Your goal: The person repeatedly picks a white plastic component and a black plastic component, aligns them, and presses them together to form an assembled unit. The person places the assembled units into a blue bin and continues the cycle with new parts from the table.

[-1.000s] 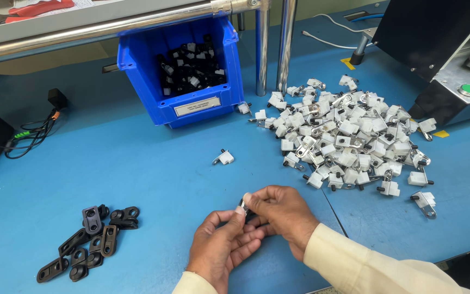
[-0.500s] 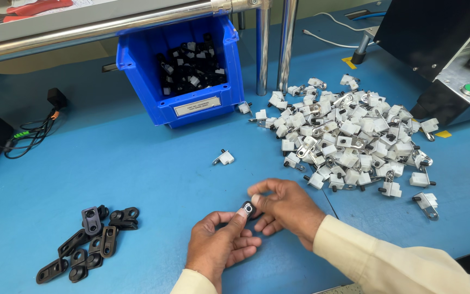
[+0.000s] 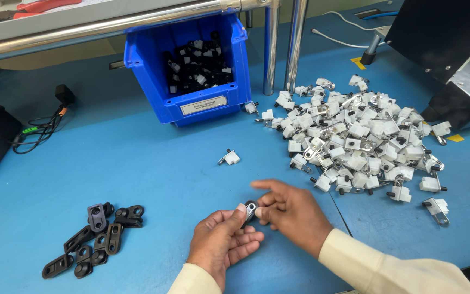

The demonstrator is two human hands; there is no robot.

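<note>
Clip [image 3: 251, 209]: small, black with a metal ring.

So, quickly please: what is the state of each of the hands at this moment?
Left hand: closed, pinching the small black part at its fingertips.
Right hand: closed on the same small black part, forefinger extended.
</note>
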